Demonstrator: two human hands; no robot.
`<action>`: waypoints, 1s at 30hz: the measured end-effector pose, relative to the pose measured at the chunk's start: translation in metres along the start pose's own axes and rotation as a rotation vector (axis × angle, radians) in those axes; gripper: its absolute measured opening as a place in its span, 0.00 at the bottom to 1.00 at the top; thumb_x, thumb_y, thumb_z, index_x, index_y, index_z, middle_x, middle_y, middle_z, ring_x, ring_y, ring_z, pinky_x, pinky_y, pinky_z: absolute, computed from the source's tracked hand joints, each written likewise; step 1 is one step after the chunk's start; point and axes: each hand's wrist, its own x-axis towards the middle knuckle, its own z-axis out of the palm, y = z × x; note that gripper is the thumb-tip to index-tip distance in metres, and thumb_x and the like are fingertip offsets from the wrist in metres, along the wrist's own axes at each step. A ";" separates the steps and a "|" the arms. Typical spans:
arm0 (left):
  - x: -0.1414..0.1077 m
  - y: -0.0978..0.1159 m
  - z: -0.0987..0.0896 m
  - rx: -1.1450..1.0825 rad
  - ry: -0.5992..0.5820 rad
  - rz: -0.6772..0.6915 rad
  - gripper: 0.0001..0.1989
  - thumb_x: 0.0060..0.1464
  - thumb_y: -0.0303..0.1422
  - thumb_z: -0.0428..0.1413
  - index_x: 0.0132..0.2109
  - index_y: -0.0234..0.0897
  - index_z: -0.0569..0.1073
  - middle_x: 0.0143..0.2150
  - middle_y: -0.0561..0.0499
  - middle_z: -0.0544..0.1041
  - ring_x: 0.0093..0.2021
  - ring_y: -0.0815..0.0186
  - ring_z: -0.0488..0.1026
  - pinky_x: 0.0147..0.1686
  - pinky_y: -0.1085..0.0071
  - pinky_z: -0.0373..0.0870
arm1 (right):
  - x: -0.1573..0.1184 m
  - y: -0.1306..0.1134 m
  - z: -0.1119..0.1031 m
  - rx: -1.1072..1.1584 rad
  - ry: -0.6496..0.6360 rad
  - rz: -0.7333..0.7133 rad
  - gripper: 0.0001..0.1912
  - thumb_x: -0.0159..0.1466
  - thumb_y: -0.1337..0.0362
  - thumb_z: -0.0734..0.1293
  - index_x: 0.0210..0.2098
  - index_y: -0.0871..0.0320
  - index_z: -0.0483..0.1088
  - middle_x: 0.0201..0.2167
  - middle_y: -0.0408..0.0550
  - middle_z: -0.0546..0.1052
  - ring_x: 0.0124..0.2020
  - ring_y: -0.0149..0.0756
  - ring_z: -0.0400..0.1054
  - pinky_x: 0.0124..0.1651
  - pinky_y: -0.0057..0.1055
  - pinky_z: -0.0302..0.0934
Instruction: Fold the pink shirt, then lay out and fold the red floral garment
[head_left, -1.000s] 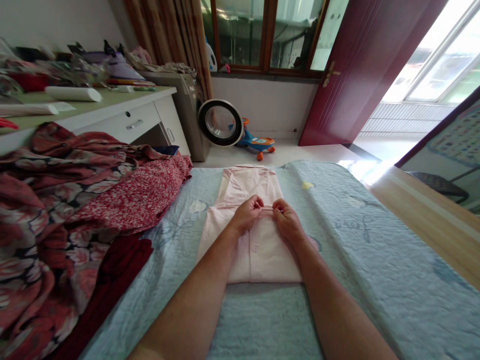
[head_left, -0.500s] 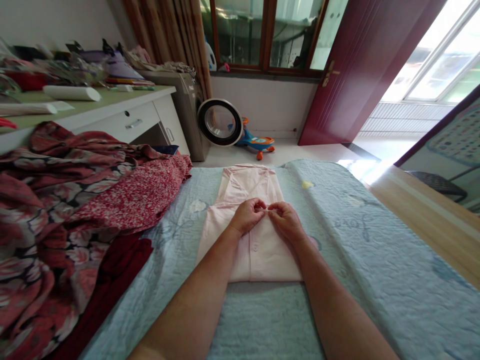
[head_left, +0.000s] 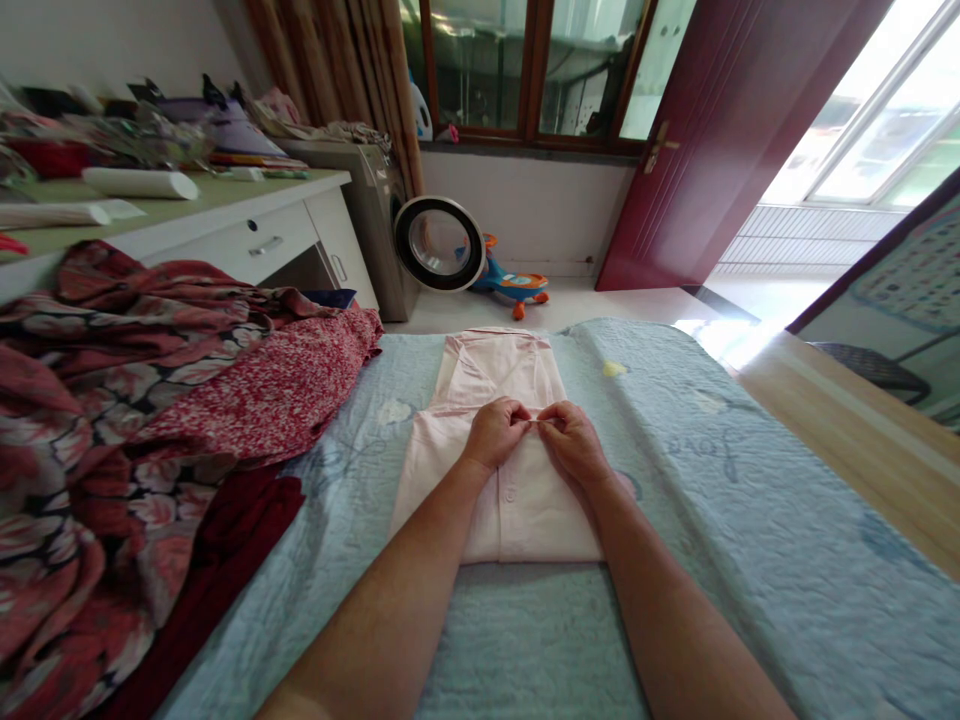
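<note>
While a floral cloth is lying rumpled at the far left, a red speckled cloth and a dark red garment are bunching beside it. Nearer the middle, the left hand is closing narrowly, its fingertips pinching the thin fabric of a pale pink button-front shirt. The shirt is lying flat in a folded shape on the light blue quilt, its button showing below the fingers. It is looking light, soft and limp, likely creasing easily and hardly fragile; the front band and the doubled lower edge are probably offering the firmest holds. Just beside, the right hand is pinching the same front fabric, its fingertips almost meeting the left's.
</note>
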 end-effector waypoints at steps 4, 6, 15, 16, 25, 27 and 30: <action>-0.001 0.000 0.001 0.003 0.009 0.002 0.02 0.50 0.26 0.59 0.31 0.36 0.76 0.32 0.52 0.77 0.32 0.69 0.72 0.36 0.73 0.67 | 0.000 -0.002 -0.001 -0.027 -0.033 -0.040 0.07 0.60 0.63 0.66 0.34 0.54 0.77 0.33 0.46 0.76 0.39 0.39 0.66 0.47 0.35 0.57; -0.001 0.001 0.001 0.007 0.010 0.012 0.01 0.51 0.27 0.59 0.31 0.36 0.76 0.32 0.53 0.77 0.32 0.69 0.71 0.36 0.73 0.67 | 0.000 -0.002 -0.002 -0.050 -0.064 -0.063 0.08 0.61 0.61 0.67 0.36 0.53 0.78 0.32 0.47 0.76 0.40 0.39 0.66 0.47 0.35 0.57; -0.002 0.004 -0.001 0.022 -0.025 0.011 0.03 0.51 0.28 0.58 0.29 0.36 0.75 0.30 0.53 0.76 0.32 0.68 0.71 0.34 0.74 0.66 | 0.000 -0.001 -0.004 -0.046 -0.059 -0.035 0.08 0.61 0.61 0.67 0.31 0.53 0.79 0.32 0.46 0.74 0.40 0.39 0.65 0.49 0.35 0.56; -0.002 0.004 -0.001 0.019 -0.026 0.004 0.03 0.51 0.27 0.58 0.29 0.36 0.75 0.30 0.53 0.76 0.32 0.68 0.71 0.34 0.74 0.66 | 0.000 -0.001 -0.005 -0.038 -0.051 -0.029 0.08 0.61 0.62 0.66 0.31 0.54 0.79 0.32 0.46 0.74 0.40 0.38 0.66 0.49 0.35 0.56; 0.000 0.000 0.000 -0.004 -0.007 -0.019 0.03 0.49 0.26 0.57 0.29 0.36 0.75 0.28 0.54 0.76 0.30 0.69 0.70 0.32 0.74 0.64 | 0.000 0.005 -0.009 0.058 0.007 0.019 0.10 0.58 0.61 0.65 0.30 0.58 0.78 0.32 0.47 0.72 0.36 0.36 0.66 0.45 0.33 0.59; 0.000 -0.001 0.001 -0.008 -0.004 -0.018 0.03 0.48 0.26 0.57 0.29 0.36 0.75 0.29 0.54 0.76 0.30 0.69 0.70 0.32 0.74 0.64 | 0.000 0.006 -0.009 0.053 0.013 0.024 0.11 0.58 0.60 0.65 0.30 0.58 0.77 0.32 0.48 0.72 0.37 0.37 0.67 0.46 0.34 0.59; 0.001 -0.002 0.001 -0.012 -0.003 -0.027 0.02 0.48 0.26 0.58 0.29 0.36 0.75 0.29 0.54 0.76 0.30 0.69 0.70 0.33 0.74 0.65 | 0.000 0.008 -0.010 0.064 0.025 0.050 0.11 0.57 0.59 0.64 0.30 0.57 0.77 0.33 0.48 0.74 0.38 0.38 0.67 0.47 0.35 0.59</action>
